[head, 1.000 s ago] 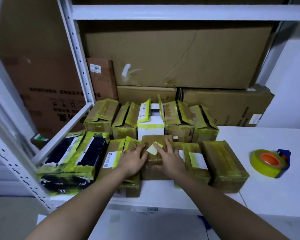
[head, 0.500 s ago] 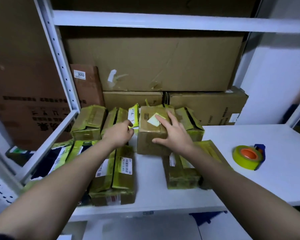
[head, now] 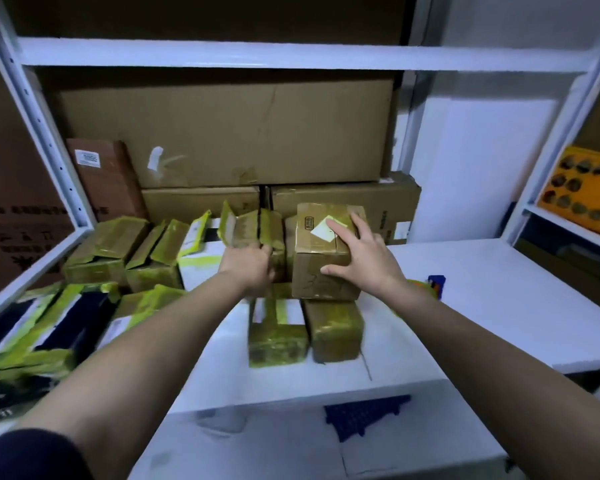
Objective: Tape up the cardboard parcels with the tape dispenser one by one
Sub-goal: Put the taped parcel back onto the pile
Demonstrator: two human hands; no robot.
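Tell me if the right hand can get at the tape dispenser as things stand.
Probably not yet: the right hand grips the brown parcel. The tape dispenser lies close behind its wrist on the white tabletop, nothing between.

tape dispenser (head: 433, 286) mostly hidden behind right forearm, blurred

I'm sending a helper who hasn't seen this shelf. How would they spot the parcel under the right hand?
On the white shelf, before the big brown cartons, find the cluster of small parcels. The plain brown parcel is raised above the front ones, the right hand on it. Unlike its yellow-taped neighbours, it carries a pale diamond-shaped sticker.
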